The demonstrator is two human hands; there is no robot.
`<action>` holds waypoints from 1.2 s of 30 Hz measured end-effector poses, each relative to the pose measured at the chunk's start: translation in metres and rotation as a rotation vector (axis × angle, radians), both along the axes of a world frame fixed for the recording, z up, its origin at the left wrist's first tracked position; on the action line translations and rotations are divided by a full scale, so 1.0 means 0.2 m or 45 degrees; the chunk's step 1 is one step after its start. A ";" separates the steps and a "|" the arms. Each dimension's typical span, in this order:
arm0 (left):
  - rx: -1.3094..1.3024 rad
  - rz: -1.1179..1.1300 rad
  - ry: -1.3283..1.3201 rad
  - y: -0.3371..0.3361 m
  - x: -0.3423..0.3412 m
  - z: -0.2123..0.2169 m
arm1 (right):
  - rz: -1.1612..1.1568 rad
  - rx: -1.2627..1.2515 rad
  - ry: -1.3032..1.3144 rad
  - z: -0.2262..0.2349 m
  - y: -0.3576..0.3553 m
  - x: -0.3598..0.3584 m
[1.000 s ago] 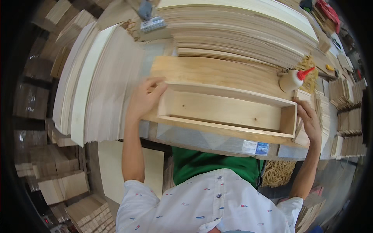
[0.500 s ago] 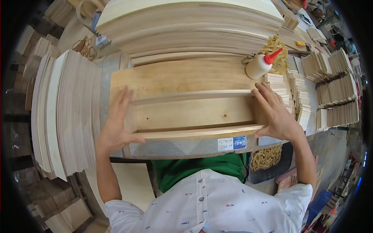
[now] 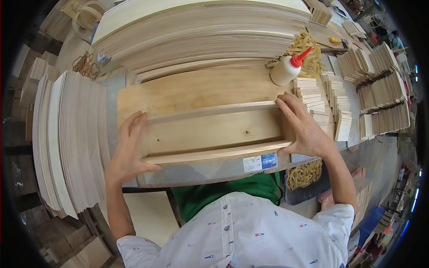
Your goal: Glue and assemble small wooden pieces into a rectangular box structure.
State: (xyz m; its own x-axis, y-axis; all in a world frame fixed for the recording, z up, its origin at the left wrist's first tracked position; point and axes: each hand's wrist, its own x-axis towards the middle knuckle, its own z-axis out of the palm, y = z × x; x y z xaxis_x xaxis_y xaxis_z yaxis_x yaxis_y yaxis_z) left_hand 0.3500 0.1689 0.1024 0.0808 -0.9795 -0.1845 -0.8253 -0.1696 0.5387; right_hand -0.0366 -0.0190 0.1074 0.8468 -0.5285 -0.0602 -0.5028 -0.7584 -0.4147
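A long, shallow wooden frame [image 3: 219, 152] lies at the near edge of the bench, made of pale strips standing on edge. Its left end is clasped by my left hand [image 3: 123, 154], the thumb along the near strip and the fingers at the far corner. At the opposite end my right hand [image 3: 306, 129] does the same, fingertips on the far corner and thumb by the near one. Pale wood with two small knots shows inside; whether this is the frame's own bottom I cannot tell. Beyond the frame a flat wooden board [image 3: 192, 87] is visible.
A white glue bottle [image 3: 286, 71] with a red nozzle stands behind my right hand, beside yellowish bands [image 3: 307, 51]. Tall stacks of thin boards rise at the back [image 3: 196, 40] and left [image 3: 82, 138]. Small wooden pieces [image 3: 337, 102] lie in rows on the right.
The whole view has shifted slightly. My left fingers have closed in on the frame's left end; my right hand keeps its place at the right end.
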 end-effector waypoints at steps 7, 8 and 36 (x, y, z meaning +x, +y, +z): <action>-0.260 0.489 0.730 0.11 0.12 -0.15 | -0.730 0.806 -0.542 -0.03 -0.09 -0.14; -0.276 0.603 0.755 0.09 0.11 -0.16 | -0.742 0.819 -0.566 -0.05 -0.10 -0.15; -0.232 0.151 0.416 0.17 0.11 0.02 | -0.014 -0.018 0.075 0.07 0.03 -0.06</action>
State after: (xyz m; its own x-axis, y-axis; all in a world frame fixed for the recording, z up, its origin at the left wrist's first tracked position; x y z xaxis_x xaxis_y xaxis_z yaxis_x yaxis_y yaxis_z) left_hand 0.3715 0.2037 0.1070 0.1613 -0.9860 -0.0431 -0.5858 -0.1308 0.7998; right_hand -0.0486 -0.0123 0.1224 0.8359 -0.5392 -0.1024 -0.5347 -0.7580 -0.3735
